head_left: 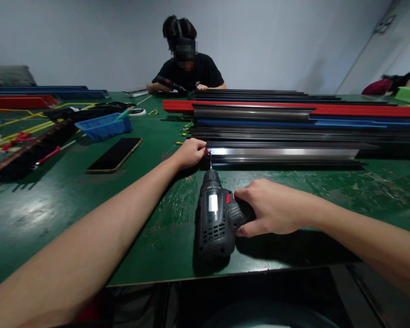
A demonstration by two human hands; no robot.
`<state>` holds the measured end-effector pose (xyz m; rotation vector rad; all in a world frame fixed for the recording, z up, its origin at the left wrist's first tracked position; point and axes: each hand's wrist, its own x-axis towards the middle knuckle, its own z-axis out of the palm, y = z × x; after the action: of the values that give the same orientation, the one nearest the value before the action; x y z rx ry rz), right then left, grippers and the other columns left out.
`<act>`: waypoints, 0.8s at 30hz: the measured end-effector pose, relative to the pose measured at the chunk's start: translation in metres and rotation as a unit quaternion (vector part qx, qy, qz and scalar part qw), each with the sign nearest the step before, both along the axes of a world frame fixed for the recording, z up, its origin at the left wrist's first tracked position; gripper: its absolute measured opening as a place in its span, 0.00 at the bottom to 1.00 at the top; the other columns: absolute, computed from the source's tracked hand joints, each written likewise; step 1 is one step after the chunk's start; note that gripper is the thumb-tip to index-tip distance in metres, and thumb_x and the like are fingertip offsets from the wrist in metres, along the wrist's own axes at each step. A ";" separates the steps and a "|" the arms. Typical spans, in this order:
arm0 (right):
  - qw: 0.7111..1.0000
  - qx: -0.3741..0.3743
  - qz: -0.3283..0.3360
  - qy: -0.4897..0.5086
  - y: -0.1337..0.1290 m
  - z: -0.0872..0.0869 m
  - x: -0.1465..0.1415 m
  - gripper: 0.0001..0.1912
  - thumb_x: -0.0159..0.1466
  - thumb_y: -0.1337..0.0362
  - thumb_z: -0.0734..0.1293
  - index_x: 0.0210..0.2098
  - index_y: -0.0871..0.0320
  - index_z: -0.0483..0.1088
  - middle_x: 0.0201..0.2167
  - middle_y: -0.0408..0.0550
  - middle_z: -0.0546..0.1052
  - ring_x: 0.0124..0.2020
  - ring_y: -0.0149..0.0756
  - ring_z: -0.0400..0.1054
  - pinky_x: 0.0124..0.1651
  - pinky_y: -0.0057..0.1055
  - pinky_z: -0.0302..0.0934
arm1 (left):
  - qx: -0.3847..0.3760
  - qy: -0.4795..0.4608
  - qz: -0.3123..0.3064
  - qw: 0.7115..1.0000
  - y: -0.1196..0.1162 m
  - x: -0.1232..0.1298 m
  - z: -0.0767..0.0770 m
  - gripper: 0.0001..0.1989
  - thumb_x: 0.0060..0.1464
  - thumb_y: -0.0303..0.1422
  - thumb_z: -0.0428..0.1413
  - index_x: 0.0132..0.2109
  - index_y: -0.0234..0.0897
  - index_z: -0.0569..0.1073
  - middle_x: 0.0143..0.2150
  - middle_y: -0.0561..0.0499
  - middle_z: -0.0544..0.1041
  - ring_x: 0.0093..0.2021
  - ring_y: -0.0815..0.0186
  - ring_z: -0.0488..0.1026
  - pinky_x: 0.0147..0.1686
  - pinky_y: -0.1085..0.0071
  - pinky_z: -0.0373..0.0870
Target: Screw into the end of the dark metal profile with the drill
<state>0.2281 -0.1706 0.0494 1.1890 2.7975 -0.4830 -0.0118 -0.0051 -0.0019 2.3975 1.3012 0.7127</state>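
1. Cordless drill (213, 223): on the near side of the green desk (157, 246), rolled over so its handle sticks out to our right. We can't tell if the body rests on the desk or hangs just above it.
2. Right hand (271, 207): grip clamped round the drill handle, arm coming in from the right.
3. Left hand (190, 152): at the left end of the bare-metal profile (287, 156), fingers curled by the drill bit (211, 160). We can't tell whether this grip is pinched on anything; the fingertips are too small to read.
4. Drill handling: we'd judge it dense, stiff and front-to-back bulky, likely to twist in the wrist. Best hold is the handle, palm wrapped, clear of the vents; keep off the chuck (211, 177).
5. Profile handling: looks long, thin-walled, fairly light, rigid lengthwise, smooth enough to slide. We'd hold it near the worked end, fingers beside the bit, minding edges.
6. Around: smartphone (114, 156) and blue plastic basket (104, 130) left; red profile (362, 110) behind; co-worker (205, 70) across.
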 end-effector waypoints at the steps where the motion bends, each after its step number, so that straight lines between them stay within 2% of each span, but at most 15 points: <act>1: 1.000 -0.001 -0.001 0.001 0.000 0.000 0.000 0.22 0.60 0.45 0.73 0.36 0.59 0.74 0.26 0.47 0.75 0.23 0.34 0.59 0.27 0.33 0.47 | 0.000 0.001 0.000 1.000 0.000 0.000 0.000 0.13 0.52 0.33 0.51 0.22 0.35 0.69 0.21 0.52 0.68 0.26 0.67 0.63 0.29 0.70 0.55; 13: 1.000 -0.004 0.002 0.005 0.000 0.001 0.000 0.22 0.60 0.45 0.72 0.36 0.59 0.74 0.27 0.47 0.76 0.24 0.34 0.61 0.27 0.33 0.48 | -0.005 -0.004 -0.002 1.000 0.000 -0.001 0.000 0.12 0.52 0.34 0.51 0.24 0.34 0.72 0.23 0.50 0.71 0.27 0.66 0.65 0.30 0.70 0.58; 24: 1.000 0.000 0.007 0.000 0.000 0.002 0.001 0.22 0.60 0.44 0.71 0.35 0.59 0.73 0.27 0.48 0.76 0.25 0.35 0.61 0.28 0.33 0.48 | -0.005 -0.008 0.002 1.000 0.000 -0.001 -0.001 0.13 0.53 0.33 0.52 0.23 0.35 0.70 0.21 0.52 0.69 0.26 0.67 0.63 0.29 0.70 0.56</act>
<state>0.2286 -0.1709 0.0511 1.1690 2.8025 -0.4826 -0.0124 -0.0050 -0.0028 2.3769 1.3004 0.7244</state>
